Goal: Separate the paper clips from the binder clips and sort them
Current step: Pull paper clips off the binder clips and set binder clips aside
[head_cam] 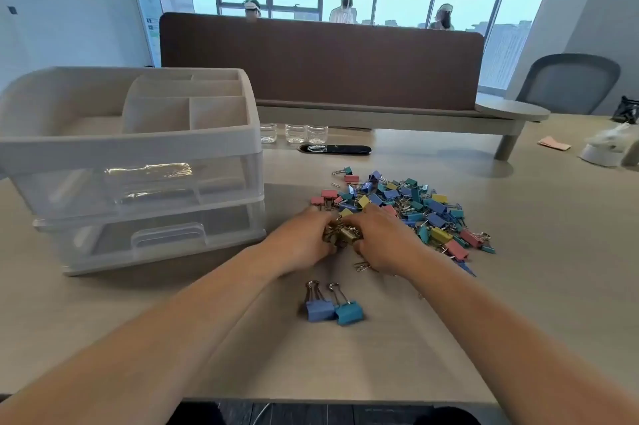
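Head view: we judge the sorting barely begun. Our left hand (304,241) and right hand (383,241) clutch a metallic clip clump (342,234) just right of the organizer (138,147); the mixed pile (415,210) lies further right, unsorted.

- drawer unit (145,182) left on table (536,286)
- clip pile (422,210) right of it
- clip clump (342,234) between left hand (301,241) and right hand (383,241), at pile's near edge
- two binder clips (333,308) nearer still

A tall drawer organizer (138,154) blocks the desk's (553,234) left. The clip pile (418,210) fills the middle. Bare desk lies open right and near, except two binder clips (333,308). Clear cups (297,132) line the far side.
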Demonstrator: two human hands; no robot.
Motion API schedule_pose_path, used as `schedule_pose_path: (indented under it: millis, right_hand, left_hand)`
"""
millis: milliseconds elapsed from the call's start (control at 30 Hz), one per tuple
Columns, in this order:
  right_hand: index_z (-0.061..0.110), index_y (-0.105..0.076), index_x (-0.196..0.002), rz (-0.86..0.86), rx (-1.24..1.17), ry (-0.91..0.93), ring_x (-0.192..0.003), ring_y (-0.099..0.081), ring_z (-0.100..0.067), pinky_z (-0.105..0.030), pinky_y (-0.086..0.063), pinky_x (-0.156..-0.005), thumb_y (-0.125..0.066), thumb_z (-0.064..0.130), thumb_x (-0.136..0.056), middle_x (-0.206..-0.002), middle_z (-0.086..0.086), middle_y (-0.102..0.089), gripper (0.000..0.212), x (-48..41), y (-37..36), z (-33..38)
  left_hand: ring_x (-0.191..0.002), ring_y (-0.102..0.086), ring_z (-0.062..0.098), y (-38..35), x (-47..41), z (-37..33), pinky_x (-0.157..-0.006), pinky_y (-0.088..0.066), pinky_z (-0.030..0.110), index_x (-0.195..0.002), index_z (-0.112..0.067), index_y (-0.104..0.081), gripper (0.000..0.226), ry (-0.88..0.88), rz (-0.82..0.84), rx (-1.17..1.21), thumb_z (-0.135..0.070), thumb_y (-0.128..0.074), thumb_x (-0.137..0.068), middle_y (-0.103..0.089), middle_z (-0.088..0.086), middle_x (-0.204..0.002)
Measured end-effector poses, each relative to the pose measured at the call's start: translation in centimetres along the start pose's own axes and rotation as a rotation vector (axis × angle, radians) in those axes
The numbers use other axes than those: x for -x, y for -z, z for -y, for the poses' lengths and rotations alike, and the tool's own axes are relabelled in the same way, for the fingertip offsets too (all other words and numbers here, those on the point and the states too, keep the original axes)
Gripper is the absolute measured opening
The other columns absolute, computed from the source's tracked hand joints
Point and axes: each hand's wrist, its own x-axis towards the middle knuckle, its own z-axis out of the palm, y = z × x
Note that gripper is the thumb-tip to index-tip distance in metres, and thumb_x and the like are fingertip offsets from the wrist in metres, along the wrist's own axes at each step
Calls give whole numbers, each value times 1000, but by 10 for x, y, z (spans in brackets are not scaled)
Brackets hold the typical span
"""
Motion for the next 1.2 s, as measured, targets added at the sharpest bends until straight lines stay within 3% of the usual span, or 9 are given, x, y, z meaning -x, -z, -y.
schedule_pose_path:
  millis: [200,367,500,633,800,933,1133,1200]
  right_hand:
    - [31,-55,-133,43,74,56,-111,-54,-22,-36,-45,-94,-66,25,-92,-123,-3,-57,43,-16,0,-8]
    - [27,-55,-129,80,16,82,-115,-51,-20,-36,-44,-97,-67,31,-90,-128,-1,-55,41,-18,8,-9]
    - [26,-53,-121,80,-38,87,-109,-52,-19,-33,-44,-89,-70,34,-88,-126,1,-55,38,-17,10,-4]
    - [26,-51,-111,-16,-274,47,-101,-53,-13,-26,-43,-82,-71,33,-87,-117,5,-54,32,-13,12,2]
    - [26,-52,-102,-114,-373,7,-84,-53,-8,-21,-43,-70,-72,36,-87,-93,12,-56,27,7,18,-1]
    - [24,-56,-107,-33,-237,0,-87,-57,-9,-27,-52,-80,-68,43,-88,-97,9,-59,30,36,22,-1]
    - [26,-60,-118,85,-97,0,-96,-58,-9,-29,-53,-89,-66,45,-89,-110,9,-63,35,84,16,3]
    - [27,-61,-117,81,-95,-2,-95,-57,-8,-26,-52,-87,-64,42,-90,-109,9,-62,31,95,16,4]
  left_hand:
    - [-95,-51,13,-2,2,6,-76,-38,26,-114,-22,-55,31,1,-48,40,-32,-69,-88,-53,2,-114]
    - [-95,-54,15,6,11,9,-80,-44,29,-114,-19,-52,35,49,-47,37,-37,-67,-89,-56,-1,-110]
    - [-92,-54,15,11,22,7,-80,-46,31,-108,-19,-52,27,37,-36,49,-34,-65,-90,-57,-2,-102]
    - [-88,-55,17,12,32,5,-80,-48,35,-104,-15,-56,24,37,-55,24,-35,-62,-92,-57,-1,-94]
    - [-80,-58,20,12,40,2,-73,-49,37,-95,-16,-60,23,38,-38,21,-38,-63,-91,-61,2,-87]
    - [-75,-52,14,12,48,-9,-58,-36,25,-95,-20,-60,16,-12,-10,-12,-36,-62,-92,-53,-8,-78]
    - [-83,-58,15,6,67,-25,-75,-49,33,-94,-18,-65,17,-77,42,-77,-34,-59,-94,-62,0,-93]
    - [-77,-54,13,3,71,-27,-68,-45,31,-79,-23,-58,21,-101,51,-96,-36,-56,-96,-57,-1,-89]
